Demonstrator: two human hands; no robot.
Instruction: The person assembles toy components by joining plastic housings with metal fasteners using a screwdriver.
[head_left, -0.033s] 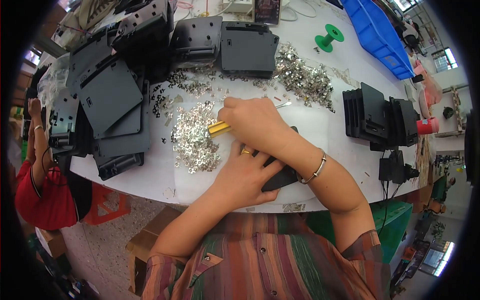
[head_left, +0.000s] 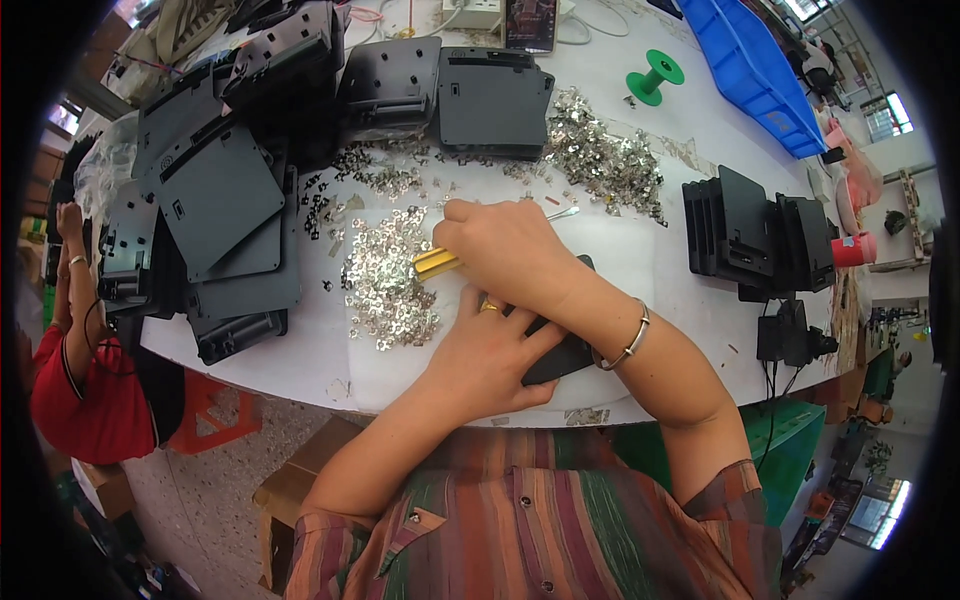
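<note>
My right hand [head_left: 505, 245] is closed around a yellow tool [head_left: 435, 263], whose flat-sided yellow end sticks out to the left. On its other side a slim metal tip [head_left: 568, 212] shows; I cannot tell whether it belongs to that tool. Below it, my left hand [head_left: 490, 355] presses on a black plastic panel [head_left: 562, 358] with spread fingers, the thumb along its near part. Both hands and the right wrist hide much of the panel. Left of the hands, a heap of small shiny metal clips [head_left: 390, 280] lies on a white foam sheet [head_left: 385, 385].
Stacked dark plastic panels [head_left: 225, 205] crowd the left, with more panels [head_left: 490, 105] behind. A larger pile of metal pieces [head_left: 605, 150] lies beyond my hands. At right are upright black panels [head_left: 735, 225], a green spool [head_left: 655, 78], a blue crate [head_left: 755, 75] and a black adapter [head_left: 790, 335].
</note>
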